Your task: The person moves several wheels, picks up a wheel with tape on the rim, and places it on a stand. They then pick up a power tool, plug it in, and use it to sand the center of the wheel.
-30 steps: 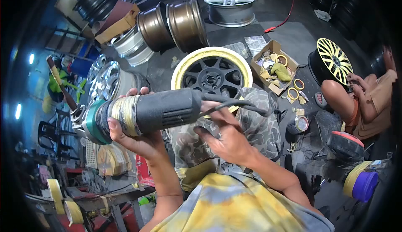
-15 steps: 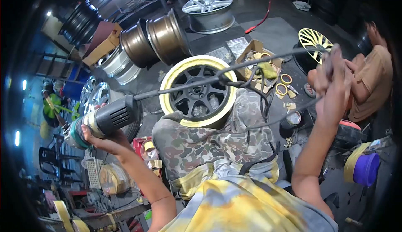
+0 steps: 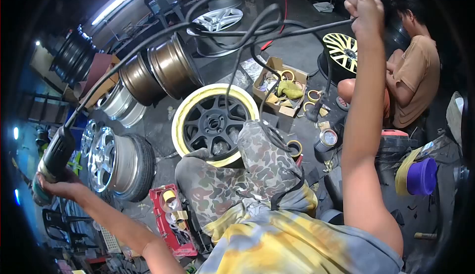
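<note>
My left hand (image 3: 65, 186) grips an angle grinder (image 3: 60, 148), dark-bodied with a teal head, out at the far left. Its black power cord (image 3: 148, 43) runs up and across the view in loose loops. My right hand (image 3: 367, 13) is raised high at the upper right, closed on the cord. Between the hands, in front of my camouflage-trousered knees, lies a black multi-spoke wheel rim (image 3: 216, 122) with yellow tape around its edge. Some strands of cord hang over the rim and my leg.
Bronze rims (image 3: 173, 66) and a tyred chrome wheel (image 3: 131, 167) stand to the left. A cardboard box (image 3: 297, 76) of tape rolls, a red tool tray (image 3: 157, 209) and a purple tub (image 3: 424, 176) lie around. A person (image 3: 418, 76) sits at the right beside a yellow-spoked rim (image 3: 341, 51).
My left hand has carried the grinder outward to the left and down. My right hand has gone up with the cord, which now spreads in wide loops. The view has shifted too.
</note>
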Available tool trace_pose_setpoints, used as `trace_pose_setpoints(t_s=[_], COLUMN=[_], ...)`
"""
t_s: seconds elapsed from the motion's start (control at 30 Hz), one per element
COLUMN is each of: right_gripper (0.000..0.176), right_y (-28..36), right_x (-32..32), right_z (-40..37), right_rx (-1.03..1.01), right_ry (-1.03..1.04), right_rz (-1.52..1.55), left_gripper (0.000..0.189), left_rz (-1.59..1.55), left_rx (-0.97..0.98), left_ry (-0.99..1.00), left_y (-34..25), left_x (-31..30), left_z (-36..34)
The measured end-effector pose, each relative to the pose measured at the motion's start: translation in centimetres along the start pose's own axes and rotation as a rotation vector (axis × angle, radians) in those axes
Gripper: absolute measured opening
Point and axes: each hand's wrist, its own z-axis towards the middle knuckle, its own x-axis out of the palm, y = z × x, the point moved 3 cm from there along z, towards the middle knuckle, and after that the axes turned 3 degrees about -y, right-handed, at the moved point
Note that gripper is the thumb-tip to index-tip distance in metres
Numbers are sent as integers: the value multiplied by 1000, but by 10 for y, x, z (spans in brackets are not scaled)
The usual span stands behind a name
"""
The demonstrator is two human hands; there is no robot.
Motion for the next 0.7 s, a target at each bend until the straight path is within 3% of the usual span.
trace_pose_setpoints(t_s=[0.17, 0.23, 0.27, 0.43, 0.5, 0.53, 0.57, 0.63, 0.7], right_gripper=[30, 33, 34, 40, 42, 46, 43, 42, 39], right_y=[-36, -38, -44, -45, -54, -48, -58, -60, -59], right_x=[-69, -100, -109, -85, -88, -94, -110, -129, -120], right_z=[59, 80, 87, 76, 93, 89, 96, 86, 53], right_rx=[-30, -59, -71, -127, -279, -163, -207, -157, -114], right_ry=[-183, -271, -342, -548, -523, -592, -520, -444, -359], right_rz=[-67, -106, -156, -329, -488, -742, -609, -628, -597], left_gripper=[46, 51, 66, 73, 38, 38, 44, 55, 57], left_rz=[61, 774, 1194, 1423, 1104, 1125, 611, 393, 425], left_rx=[132, 838, 1105, 1092, 880, 810, 144, -279, -440], left_ry=[-98, 69, 83, 106, 243, 300, 115, 232, 424], left_y=[7, 16, 13, 3, 6, 3, -15, -16, -29], left_x=[-50, -95, -97, -102, -107, -103, -59, -68, -50], left_z=[78, 117, 105, 107, 102, 78, 19, -17, -90])
